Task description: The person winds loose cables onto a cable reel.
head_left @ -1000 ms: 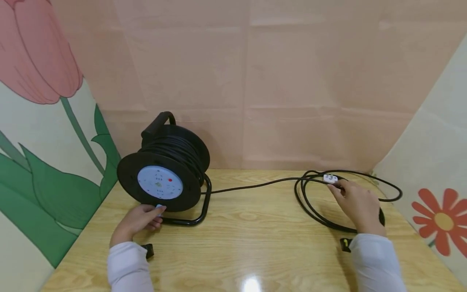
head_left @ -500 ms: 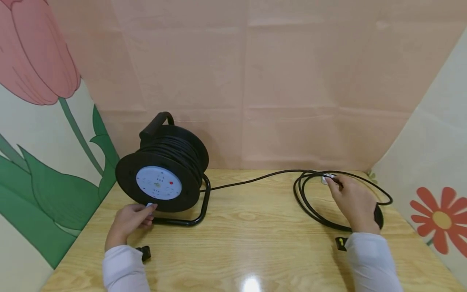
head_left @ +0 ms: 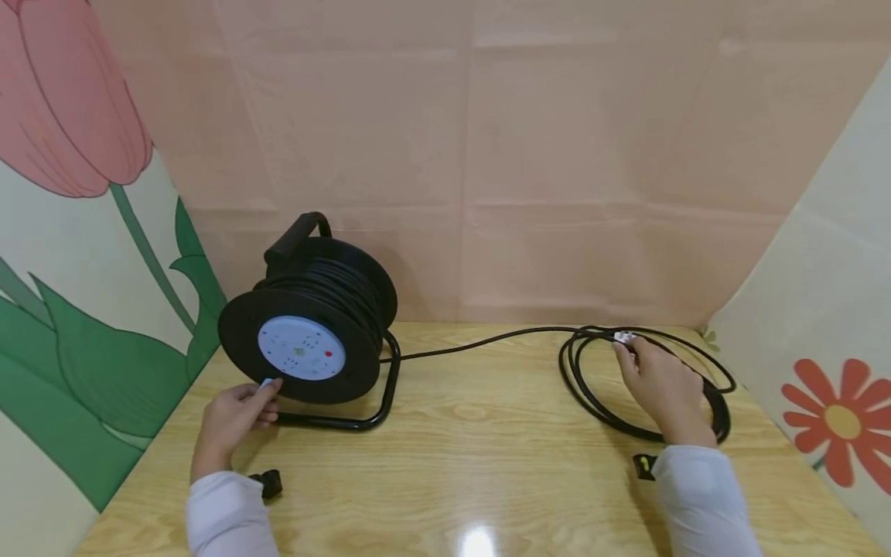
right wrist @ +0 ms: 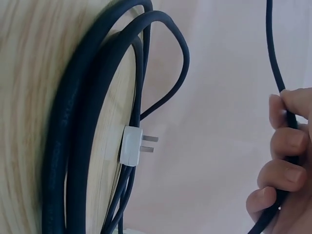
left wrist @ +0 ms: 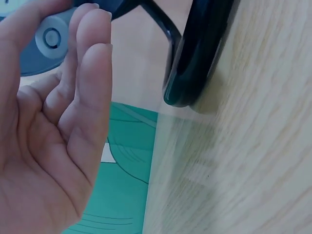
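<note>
Cable reel and its coil, clock hours read on the head view. The cable reel point(head_left: 313, 305) stands on the wood-grain surface point(head_left: 459, 456) at about 8 o'clock from the centre, resting on a black tubular stand point(head_left: 348, 424). Its pale socket disc point(head_left: 299, 348) faces the person, with a red button point(head_left: 329, 353) at 3 o'clock on the disc. Left of the two hands: the left hand point(head_left: 233, 422) pinches the crank knob point(head_left: 267, 383) between thumb and fingers, at between 7 and 8 o'clock from the disc's middle. Right: at about 4 o'clock from the centre, the right hand point(head_left: 664, 387) has its fingers curled round the black cable point(right wrist: 274, 53). The cable's loose coil point(right wrist: 85, 122) lies on the surface about that hand; a slack length runs from it toward 9 o'clock, to the reel. The white plug point(right wrist: 130, 146), seen in the right wrist view, sits against the loops, apart from the fingers, its two bare prongs pointing to 3 o'clock there. A peach backdrop point(head_left: 459, 155) spans 12 o'clock.
</note>
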### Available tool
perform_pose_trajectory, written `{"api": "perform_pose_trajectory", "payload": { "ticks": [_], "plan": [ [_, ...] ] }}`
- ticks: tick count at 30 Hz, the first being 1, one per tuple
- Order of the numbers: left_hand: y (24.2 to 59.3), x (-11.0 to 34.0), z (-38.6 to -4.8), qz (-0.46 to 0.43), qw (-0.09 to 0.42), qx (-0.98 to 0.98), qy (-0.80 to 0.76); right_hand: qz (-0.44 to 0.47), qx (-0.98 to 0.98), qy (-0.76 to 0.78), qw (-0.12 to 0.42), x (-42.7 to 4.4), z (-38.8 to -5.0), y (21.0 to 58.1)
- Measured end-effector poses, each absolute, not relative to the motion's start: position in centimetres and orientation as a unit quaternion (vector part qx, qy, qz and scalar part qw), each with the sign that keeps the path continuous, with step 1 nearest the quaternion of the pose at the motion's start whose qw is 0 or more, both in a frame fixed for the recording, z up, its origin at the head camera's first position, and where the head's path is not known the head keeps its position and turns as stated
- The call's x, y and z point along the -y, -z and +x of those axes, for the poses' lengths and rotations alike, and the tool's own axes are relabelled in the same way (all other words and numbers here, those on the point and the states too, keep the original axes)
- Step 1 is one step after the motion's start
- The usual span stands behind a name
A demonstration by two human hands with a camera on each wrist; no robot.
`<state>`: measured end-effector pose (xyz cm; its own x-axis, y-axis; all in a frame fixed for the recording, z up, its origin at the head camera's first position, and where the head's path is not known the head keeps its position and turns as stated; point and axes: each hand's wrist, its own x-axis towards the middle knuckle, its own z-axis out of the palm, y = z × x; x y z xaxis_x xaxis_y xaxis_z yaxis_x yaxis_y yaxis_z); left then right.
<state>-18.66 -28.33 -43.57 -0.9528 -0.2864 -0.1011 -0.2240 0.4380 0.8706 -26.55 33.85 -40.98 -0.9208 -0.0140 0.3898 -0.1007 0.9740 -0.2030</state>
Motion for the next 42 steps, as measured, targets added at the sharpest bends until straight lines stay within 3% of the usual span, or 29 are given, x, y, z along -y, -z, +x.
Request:
{"api": "perform_pose_trajectory", "payload": {
  "ticks": [7,17,28,42],
  "plan": [
    [43.2,28.5,-18.6,0.170,0.059,0.819,0.545,0.009,0.962,-0.095,0.256,-33.5,-26.2,41.3],
    [43.1,28.2,-18.7,0.186,0.153,0.754,0.611,0.059,0.966,-0.113,0.226,-32.7,-26.4,41.2],
    [42.2,27.8,-18.7,0.214,0.203,0.658,0.693,0.030,0.968,-0.114,0.220,-32.6,-26.0,41.6],
    [40.2,27.2,-18.2,0.202,0.280,0.593,0.727,0.108,0.961,-0.107,0.232,-31.7,-26.2,41.6]
  ]
}}
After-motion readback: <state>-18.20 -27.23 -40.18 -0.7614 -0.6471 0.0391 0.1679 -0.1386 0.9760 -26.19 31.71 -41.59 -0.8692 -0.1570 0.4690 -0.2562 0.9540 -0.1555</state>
